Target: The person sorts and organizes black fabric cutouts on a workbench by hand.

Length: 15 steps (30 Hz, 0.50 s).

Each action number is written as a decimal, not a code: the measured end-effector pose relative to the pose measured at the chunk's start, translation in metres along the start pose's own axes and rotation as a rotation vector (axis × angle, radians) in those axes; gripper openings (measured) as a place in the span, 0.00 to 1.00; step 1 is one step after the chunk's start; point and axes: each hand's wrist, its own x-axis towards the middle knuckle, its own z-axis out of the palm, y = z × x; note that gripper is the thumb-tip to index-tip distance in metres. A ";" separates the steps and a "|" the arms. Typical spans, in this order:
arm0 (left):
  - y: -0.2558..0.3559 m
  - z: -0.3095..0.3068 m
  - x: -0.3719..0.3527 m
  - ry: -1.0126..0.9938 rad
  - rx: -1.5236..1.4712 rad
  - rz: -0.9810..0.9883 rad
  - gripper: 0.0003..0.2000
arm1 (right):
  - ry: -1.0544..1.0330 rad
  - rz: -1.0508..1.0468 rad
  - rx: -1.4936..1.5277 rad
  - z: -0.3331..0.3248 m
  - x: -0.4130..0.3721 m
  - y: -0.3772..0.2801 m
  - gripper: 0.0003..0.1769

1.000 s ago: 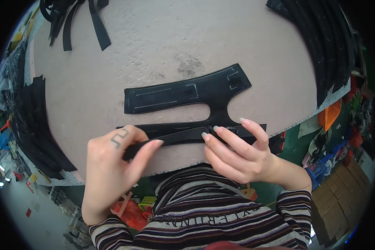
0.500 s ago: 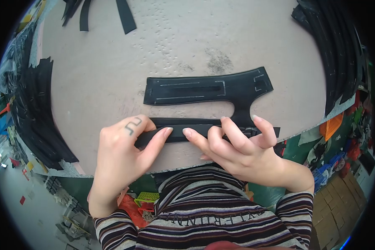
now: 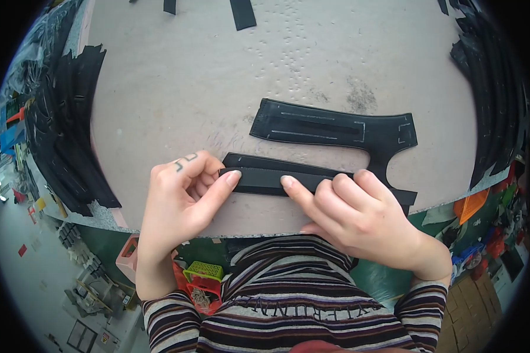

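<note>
A black U-shaped panel (image 3: pixel 388 138) with pale chalk-like outlines lies on the table, its two arms pointing left. Along its lower arm runs a flat black strip (image 3: pixel 259 178) with a straight edge. My left hand (image 3: pixel 185 194) pinches the strip's left end between thumb and fingers. Further right, my right hand (image 3: pixel 365 215) is closed over the strip, its thumb pressed flat on the top and the other fingers curled around the far edge. The right hand hides part of the strip and the panel's lower arm; the strip's right end shows beyond it.
Stacked black pieces lie at the table's left (image 3: pixel 68 135) and right (image 3: pixel 497 106) edges. Loose black strips (image 3: pixel 243 13) are at the far side. The table (image 3: pixel 171 88) has a curved-looking near edge. Below stand a green basket (image 3: pixel 204 270) and a pink container (image 3: pixel 128 257).
My left hand has slid to the strip's left end, leaving that end in view. My right fingers, spread before, have curled down onto the strip. The panel now sits at a different slant as the view shifted.
</note>
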 end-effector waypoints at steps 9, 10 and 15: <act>-0.022 -0.005 -0.040 0.362 0.339 0.327 0.12 | -0.141 0.042 -0.101 0.000 0.039 -0.014 0.39; -0.028 0.001 -0.043 0.322 0.395 0.510 0.15 | -0.140 0.053 -0.090 0.000 0.040 -0.015 0.39; -0.038 0.022 -0.052 0.202 0.710 0.564 0.09 | -0.057 0.060 0.003 0.001 0.033 -0.012 0.28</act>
